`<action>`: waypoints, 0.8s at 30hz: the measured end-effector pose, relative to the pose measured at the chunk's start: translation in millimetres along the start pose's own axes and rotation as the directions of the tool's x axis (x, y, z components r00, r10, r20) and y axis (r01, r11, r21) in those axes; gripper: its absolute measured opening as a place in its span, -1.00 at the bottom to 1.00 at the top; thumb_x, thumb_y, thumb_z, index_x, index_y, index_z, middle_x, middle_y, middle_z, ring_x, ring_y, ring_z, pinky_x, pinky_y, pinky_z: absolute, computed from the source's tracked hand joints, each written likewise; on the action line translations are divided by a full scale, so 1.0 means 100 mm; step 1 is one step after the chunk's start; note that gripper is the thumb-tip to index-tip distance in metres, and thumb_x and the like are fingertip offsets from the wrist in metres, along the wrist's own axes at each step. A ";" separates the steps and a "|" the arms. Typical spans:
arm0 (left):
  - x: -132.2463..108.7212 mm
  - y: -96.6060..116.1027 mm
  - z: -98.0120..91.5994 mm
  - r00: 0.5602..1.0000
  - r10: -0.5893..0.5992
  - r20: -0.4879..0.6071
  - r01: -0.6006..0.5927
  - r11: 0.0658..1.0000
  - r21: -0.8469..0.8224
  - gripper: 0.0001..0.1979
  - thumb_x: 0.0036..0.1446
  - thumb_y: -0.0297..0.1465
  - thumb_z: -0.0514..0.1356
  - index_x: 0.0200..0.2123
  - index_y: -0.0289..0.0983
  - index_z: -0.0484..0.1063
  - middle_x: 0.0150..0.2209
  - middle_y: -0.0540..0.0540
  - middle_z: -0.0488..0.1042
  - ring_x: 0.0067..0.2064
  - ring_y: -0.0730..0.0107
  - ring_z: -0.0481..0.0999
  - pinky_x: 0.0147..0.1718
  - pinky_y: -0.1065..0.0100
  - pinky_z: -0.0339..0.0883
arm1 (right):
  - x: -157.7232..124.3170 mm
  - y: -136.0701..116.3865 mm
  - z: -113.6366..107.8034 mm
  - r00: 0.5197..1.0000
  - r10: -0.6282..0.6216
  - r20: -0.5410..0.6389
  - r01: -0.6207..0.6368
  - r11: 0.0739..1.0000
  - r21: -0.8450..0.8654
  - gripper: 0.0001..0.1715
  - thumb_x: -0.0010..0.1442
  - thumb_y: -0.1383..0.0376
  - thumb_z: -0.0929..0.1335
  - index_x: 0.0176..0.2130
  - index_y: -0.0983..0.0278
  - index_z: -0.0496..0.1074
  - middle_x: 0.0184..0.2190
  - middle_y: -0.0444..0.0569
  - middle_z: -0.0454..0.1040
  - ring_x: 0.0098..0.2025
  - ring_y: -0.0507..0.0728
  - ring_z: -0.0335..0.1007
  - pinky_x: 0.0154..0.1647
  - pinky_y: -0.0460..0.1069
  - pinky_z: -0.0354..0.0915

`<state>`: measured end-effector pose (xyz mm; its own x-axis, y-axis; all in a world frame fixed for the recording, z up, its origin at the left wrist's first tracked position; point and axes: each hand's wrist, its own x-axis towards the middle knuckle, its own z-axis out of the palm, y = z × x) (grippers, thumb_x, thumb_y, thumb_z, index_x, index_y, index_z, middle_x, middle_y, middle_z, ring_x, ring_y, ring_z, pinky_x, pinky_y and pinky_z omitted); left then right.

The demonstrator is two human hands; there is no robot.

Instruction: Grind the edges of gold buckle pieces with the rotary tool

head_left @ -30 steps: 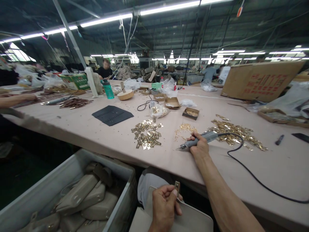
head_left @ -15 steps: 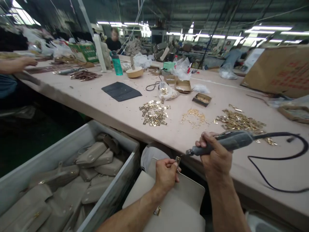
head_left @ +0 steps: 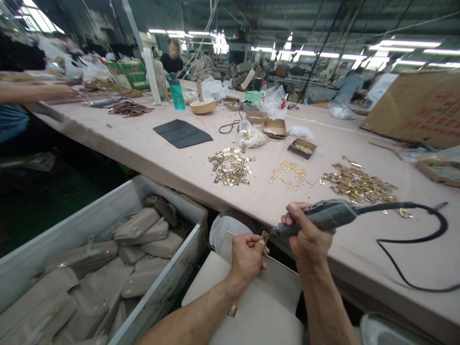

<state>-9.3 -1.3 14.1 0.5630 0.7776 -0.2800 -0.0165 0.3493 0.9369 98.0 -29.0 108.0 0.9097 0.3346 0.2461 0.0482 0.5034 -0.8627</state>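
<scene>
My left hand [head_left: 247, 256] is closed, pinching a small gold metal plate [head_left: 265, 236] against the flap edge of a beige bag [head_left: 266, 309] on my lap. A gold clasp [head_left: 233, 310] sits on the bag's body, beside my left forearm. My right hand [head_left: 311, 235] is wrapped round a grey electric screwdriver [head_left: 328, 215] with a black cord. The tool's tip points left and is right by the gold plate; whether they touch I cannot tell.
A grey bin [head_left: 172, 282] full of beige bags stands at left. On the table [head_left: 179, 177] lie piles of gold plates [head_left: 232, 167], tiny screws [head_left: 289, 175] and gold fittings [head_left: 359, 184]. A large carton [head_left: 409, 110] stands at right. A co-worker's arm [head_left: 39, 92] reaches in at far left.
My right hand has brought the electric screwdriver left, its tip now close to the gold plate. My left hand keeps its pinch in place. The co-worker's arm extends further right.
</scene>
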 end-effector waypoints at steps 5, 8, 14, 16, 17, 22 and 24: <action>0.01 0.03 0.00 1.000 -0.020 -0.008 0.020 0.999 -0.033 -0.78 0.05 -0.31 0.26 -0.36 -0.40 0.47 -0.47 -0.22 0.63 -0.78 0.53 0.34 -0.82 0.53 0.04 | -0.01 0.06 0.02 0.998 -0.048 0.040 0.050 0.998 -0.041 -0.72 0.00 0.35 0.60 -0.43 0.35 0.45 -0.50 -0.10 0.45 -0.62 0.01 0.30 -0.62 -0.04 0.25; 0.01 0.03 0.00 1.000 -0.019 -0.003 0.019 0.999 -0.030 -0.77 0.05 -0.31 0.25 -0.35 -0.40 0.48 -0.47 -0.21 0.63 -0.78 0.54 0.34 -0.82 0.53 0.05 | 0.00 0.08 0.01 0.992 -0.077 0.104 0.088 0.991 -0.099 -0.73 0.06 0.32 0.58 -0.43 0.34 0.46 -0.51 -0.11 0.45 -0.62 0.01 0.30 -0.62 -0.05 0.25; -0.01 0.03 -0.01 1.000 0.012 0.029 -0.010 0.999 -0.043 -0.77 0.07 -0.31 0.24 -0.39 -0.41 0.49 -0.52 -0.18 0.59 -0.75 0.55 0.34 -0.78 0.53 0.09 | 0.01 0.06 -0.01 0.934 -0.009 0.357 0.085 0.977 -0.197 -0.68 0.12 0.30 0.56 -0.49 0.29 0.40 -0.53 -0.14 0.41 -0.60 -0.01 0.29 -0.60 -0.06 0.23; -0.01 0.04 -0.02 0.999 0.013 0.029 -0.011 0.998 -0.063 -0.77 0.06 -0.31 0.24 -0.38 -0.41 0.50 -0.52 -0.18 0.58 -0.74 0.54 0.35 -0.77 0.53 0.11 | 0.01 0.05 0.00 0.907 0.039 0.420 0.049 0.979 -0.197 -0.65 0.13 0.30 0.56 -0.51 0.29 0.38 -0.54 -0.14 0.40 -0.60 -0.01 0.28 -0.61 -0.07 0.22; -0.02 0.03 -0.02 0.999 0.011 0.030 -0.009 0.997 -0.071 -0.77 0.05 -0.30 0.25 -0.38 -0.41 0.50 -0.52 -0.18 0.58 -0.74 0.53 0.35 -0.77 0.53 0.11 | 0.01 0.05 0.01 0.896 0.057 0.440 0.031 0.981 -0.191 -0.65 0.13 0.31 0.56 -0.50 0.28 0.37 -0.54 -0.15 0.39 -0.61 -0.02 0.27 -0.62 -0.07 0.20; 0.00 0.01 -0.03 0.999 0.022 0.040 -0.019 0.996 -0.083 -0.76 0.04 -0.29 0.26 -0.40 -0.40 0.50 -0.56 -0.15 0.55 -0.74 0.52 0.34 -0.76 0.52 0.11 | 0.01 0.06 0.02 0.869 0.090 0.487 -0.011 0.986 -0.164 -0.68 0.13 0.32 0.56 -0.45 0.27 0.38 -0.57 -0.18 0.37 -0.65 -0.03 0.22 -0.66 -0.08 0.13; 0.01 -0.01 -0.04 0.998 0.029 0.052 -0.025 0.997 -0.070 -0.76 0.03 -0.29 0.26 -0.42 -0.40 0.50 -0.57 -0.14 0.54 -0.74 0.52 0.34 -0.76 0.52 0.11 | 0.02 0.07 0.00 0.849 0.109 0.517 -0.016 0.984 -0.180 -0.67 0.13 0.32 0.56 -0.46 0.27 0.37 -0.56 -0.17 0.38 -0.64 -0.04 0.21 -0.65 -0.09 0.13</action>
<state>-12.0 1.1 12.4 0.6042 0.7592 -0.2419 -0.0882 0.3654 0.9266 100.2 -25.3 102.7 0.5645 0.7505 0.3437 0.1068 0.3464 -0.9320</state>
